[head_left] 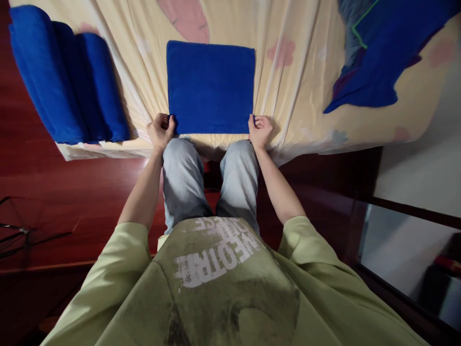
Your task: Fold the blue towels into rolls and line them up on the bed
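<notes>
A blue towel (pixel 211 86) lies flat as a neat rectangle on the bed in front of my knees. My left hand (pixel 161 130) pinches its left edge near the lower corner, thumb on top. At the opposite edge, my right hand (pixel 260 129) grips the towel the same way, close to the lower right corner. Both hands are at about the same height, just beyond my knees. The fingers under the cloth are partly hidden.
Rolled or folded blue towels (pixel 68 86) lie side by side at the bed's left end. A loose heap of blue cloths (pixel 378 67) sits to the right. The patterned cream sheet (pixel 302 110) has creases. A thin black frame (pixel 25 230) stands on the reddish floor.
</notes>
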`<act>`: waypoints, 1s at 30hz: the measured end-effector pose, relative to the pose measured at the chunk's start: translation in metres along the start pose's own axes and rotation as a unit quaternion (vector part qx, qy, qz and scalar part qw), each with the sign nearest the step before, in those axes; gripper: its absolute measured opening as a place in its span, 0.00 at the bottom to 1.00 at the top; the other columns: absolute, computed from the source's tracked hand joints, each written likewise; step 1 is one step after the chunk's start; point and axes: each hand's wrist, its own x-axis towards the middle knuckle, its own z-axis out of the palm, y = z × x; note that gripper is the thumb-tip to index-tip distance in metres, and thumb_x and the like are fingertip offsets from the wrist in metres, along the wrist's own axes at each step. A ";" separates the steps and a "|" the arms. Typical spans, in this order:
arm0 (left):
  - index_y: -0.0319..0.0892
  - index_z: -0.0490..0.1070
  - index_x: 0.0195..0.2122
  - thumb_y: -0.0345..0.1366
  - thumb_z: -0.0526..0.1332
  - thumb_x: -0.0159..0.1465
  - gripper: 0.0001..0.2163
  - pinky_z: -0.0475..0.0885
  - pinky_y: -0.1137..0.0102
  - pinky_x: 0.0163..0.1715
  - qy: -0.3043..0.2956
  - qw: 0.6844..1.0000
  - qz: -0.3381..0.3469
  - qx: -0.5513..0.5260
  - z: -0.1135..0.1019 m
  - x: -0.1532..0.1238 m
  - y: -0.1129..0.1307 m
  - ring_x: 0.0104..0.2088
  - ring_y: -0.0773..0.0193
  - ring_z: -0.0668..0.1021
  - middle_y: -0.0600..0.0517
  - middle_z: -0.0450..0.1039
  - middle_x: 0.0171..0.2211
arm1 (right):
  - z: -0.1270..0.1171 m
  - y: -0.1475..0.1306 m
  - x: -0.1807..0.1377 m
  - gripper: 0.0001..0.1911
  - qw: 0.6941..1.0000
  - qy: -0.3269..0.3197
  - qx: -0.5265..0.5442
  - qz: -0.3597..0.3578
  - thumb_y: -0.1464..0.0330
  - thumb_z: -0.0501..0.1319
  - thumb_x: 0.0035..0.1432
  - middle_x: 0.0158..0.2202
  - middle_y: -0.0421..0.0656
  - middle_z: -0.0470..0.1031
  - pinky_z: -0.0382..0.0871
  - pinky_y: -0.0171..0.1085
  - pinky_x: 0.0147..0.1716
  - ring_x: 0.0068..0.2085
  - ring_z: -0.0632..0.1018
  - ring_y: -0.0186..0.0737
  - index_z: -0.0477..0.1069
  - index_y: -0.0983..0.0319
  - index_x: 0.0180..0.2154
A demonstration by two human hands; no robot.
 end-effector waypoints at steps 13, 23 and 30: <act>0.44 0.74 0.42 0.53 0.64 0.70 0.16 0.77 0.59 0.51 -0.004 0.998 0.048 0.043 0.000 -0.001 -0.015 0.47 0.54 0.81 0.47 0.72 0.40 | 0.007 0.015 -0.002 0.27 0.999 0.033 0.003 -0.023 0.44 0.54 0.72 0.35 0.38 0.75 0.79 0.32 0.34 0.32 0.81 0.31 0.72 0.61 0.49; 0.50 0.79 0.46 0.46 0.53 0.76 0.15 0.74 0.50 0.58 -0.116 0.970 0.181 0.117 -0.023 -0.007 -0.011 0.54 0.51 0.77 0.47 0.79 0.46 | -0.013 0.026 0.005 0.25 0.960 -0.071 -0.180 -0.202 0.57 0.47 0.79 0.48 0.48 0.79 0.77 0.54 0.59 0.55 0.80 0.50 0.81 0.55 0.51; 0.50 0.78 0.58 0.39 0.57 0.70 0.18 0.69 0.46 0.63 -0.213 0.947 0.207 0.123 -0.040 -0.001 -0.014 0.57 0.49 0.76 0.47 0.77 0.52 | -0.046 0.013 -0.003 0.22 0.922 -0.214 -0.193 -0.260 0.61 0.51 0.77 0.61 0.45 0.79 0.70 0.59 0.67 0.64 0.76 0.53 0.76 0.53 0.63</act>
